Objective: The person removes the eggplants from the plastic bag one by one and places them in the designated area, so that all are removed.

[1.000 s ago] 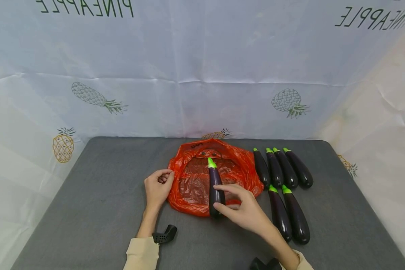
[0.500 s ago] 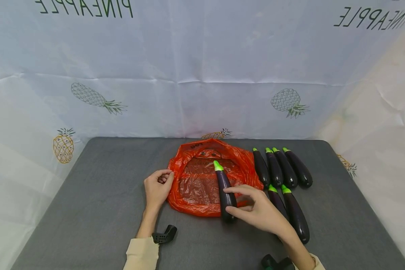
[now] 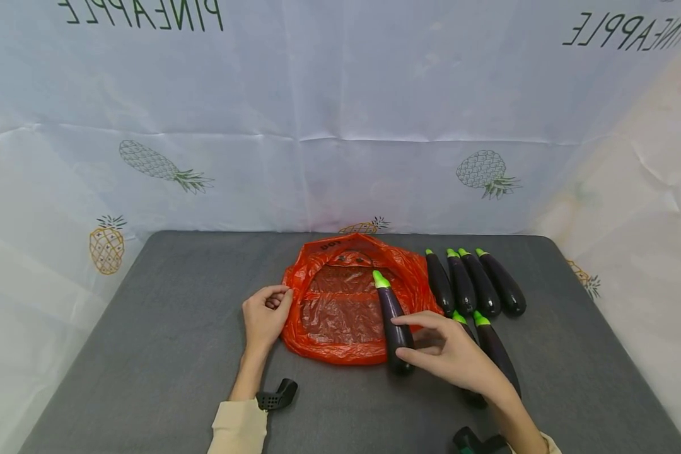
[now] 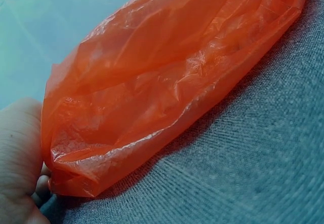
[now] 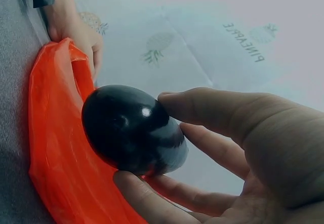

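A red plastic bag [image 3: 340, 315] lies spread on the table with its mouth wide. At its left edge, my left hand [image 3: 265, 317] pinches the rim; the left wrist view shows the bag's thin wall [image 4: 167, 72] beside the thumb. My right hand [image 3: 451, 350] holds an eggplant [image 3: 394, 325] between thumb and fingers over the bag's right front edge. Its green stem end points away and slightly left. In the right wrist view the eggplant's dark rounded end [image 5: 131, 128] faces the camera, with fingers [image 5: 202, 110] on either side.
Several more eggplants [image 3: 505, 284] lie in two rows right of the bag; the right hand and forearm partly cover the nearer row. The grey table [image 3: 164, 353] ends at a white pineapple-print cloth [image 3: 329, 94] hanging behind.
My right hand has moved right and slightly nearer with the eggplant, from the bag's middle toward its right front edge, and the eggplant has tilted left. The left hand stays put.
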`<act>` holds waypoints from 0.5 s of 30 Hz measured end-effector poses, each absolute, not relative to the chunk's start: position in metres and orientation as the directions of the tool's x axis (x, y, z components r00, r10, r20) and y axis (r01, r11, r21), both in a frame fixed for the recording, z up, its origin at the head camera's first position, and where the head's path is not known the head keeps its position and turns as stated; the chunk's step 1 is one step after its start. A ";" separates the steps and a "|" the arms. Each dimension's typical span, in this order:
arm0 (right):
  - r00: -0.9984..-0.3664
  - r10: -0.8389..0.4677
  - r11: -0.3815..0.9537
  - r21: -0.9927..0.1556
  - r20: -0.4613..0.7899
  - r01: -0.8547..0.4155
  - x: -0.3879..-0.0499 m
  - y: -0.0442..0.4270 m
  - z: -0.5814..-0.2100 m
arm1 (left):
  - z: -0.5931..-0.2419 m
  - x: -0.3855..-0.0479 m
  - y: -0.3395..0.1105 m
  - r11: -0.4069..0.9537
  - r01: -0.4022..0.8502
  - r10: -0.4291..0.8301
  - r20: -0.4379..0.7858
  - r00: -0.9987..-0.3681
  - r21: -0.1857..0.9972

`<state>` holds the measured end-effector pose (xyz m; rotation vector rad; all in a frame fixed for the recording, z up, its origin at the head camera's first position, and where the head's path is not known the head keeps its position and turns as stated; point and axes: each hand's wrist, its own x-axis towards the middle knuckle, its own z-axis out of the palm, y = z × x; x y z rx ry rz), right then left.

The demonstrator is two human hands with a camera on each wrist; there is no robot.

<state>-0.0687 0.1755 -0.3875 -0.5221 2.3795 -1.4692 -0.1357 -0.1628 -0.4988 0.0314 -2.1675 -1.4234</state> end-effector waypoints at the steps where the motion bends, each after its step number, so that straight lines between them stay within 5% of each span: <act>1: -0.890 -0.452 0.410 -0.899 -0.057 -0.151 -0.068 0.176 -0.388 | -0.500 -0.136 -0.163 0.440 0.271 -0.305 0.427 -0.851 0.856; 15: -0.914 -0.404 0.444 -0.879 -0.021 -0.176 -0.058 0.207 -0.393 | -0.512 -0.135 -0.161 0.468 0.333 -0.303 0.503 -0.810 0.818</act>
